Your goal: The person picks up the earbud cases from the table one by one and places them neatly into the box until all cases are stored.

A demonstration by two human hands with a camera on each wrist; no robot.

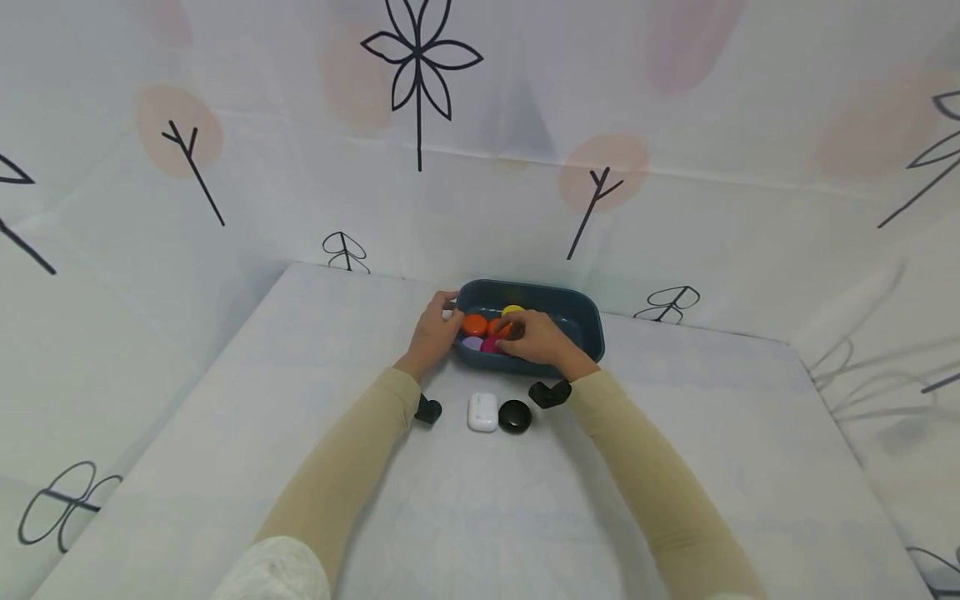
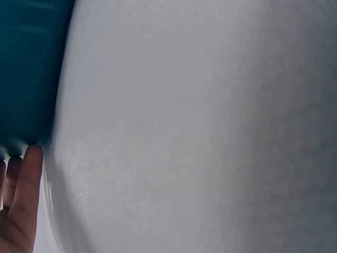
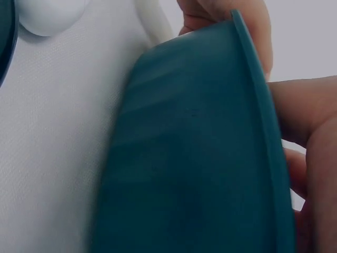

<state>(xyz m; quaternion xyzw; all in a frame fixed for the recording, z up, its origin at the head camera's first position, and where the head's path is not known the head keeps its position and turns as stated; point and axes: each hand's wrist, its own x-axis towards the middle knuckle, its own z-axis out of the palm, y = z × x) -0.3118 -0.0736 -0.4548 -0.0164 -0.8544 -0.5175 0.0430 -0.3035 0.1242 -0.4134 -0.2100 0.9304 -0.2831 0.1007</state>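
The person's left hand [image 1: 435, 329] grips the left end of a dark teal tray [image 1: 576, 323], thumb at the rim and fingers along the outer wall. The tray stands on the white-covered counter [image 1: 420, 517], near its back edge. In its left part lie a lavender disc [image 1: 472, 342] and, just behind it, an orange disc [image 1: 474, 324]. On the counter in front sits a white earbud case [image 1: 483, 412]. Further right in the tray come a magenta disc [image 1: 490, 343], a second orange disc [image 1: 496, 327] and a yellow disc [image 1: 512, 309]. Beside the earbud case is a black round case [image 1: 515, 417]. The right hand [image 1: 542, 337], apart from the left, reaches in with bent fingers at the magenta and second orange discs; whether it pinches either cannot be told.
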